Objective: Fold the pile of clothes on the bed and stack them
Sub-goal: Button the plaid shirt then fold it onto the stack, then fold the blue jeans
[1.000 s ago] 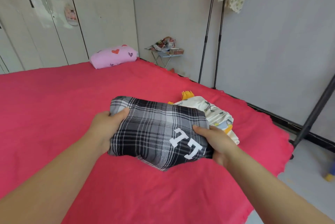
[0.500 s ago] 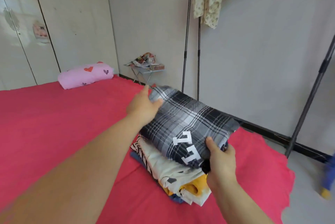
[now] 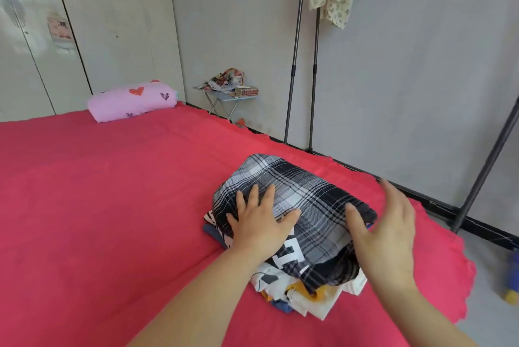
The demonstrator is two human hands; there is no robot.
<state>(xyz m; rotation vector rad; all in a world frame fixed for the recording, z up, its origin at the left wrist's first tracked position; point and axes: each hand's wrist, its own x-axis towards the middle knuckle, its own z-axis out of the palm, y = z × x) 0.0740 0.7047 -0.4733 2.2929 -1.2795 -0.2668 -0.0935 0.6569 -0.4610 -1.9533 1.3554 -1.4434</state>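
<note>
Plaid shirt [image 3: 303, 200] sits on stack [image 3: 297, 290], lower middle | left hand [image 3: 259, 224] flat on it | right hand [image 3: 387, 231] open, fingers spread | bed [image 3: 98, 192] shows no loose clothes, looks nearly done

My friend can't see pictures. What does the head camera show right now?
A person's left hand presses flat on a folded black-and-white plaid garment topping a stack of folded clothes on a red bed, while the right hand is held open at the stack's right side. A pink pillow with hearts lies at the bed's far end.
</note>
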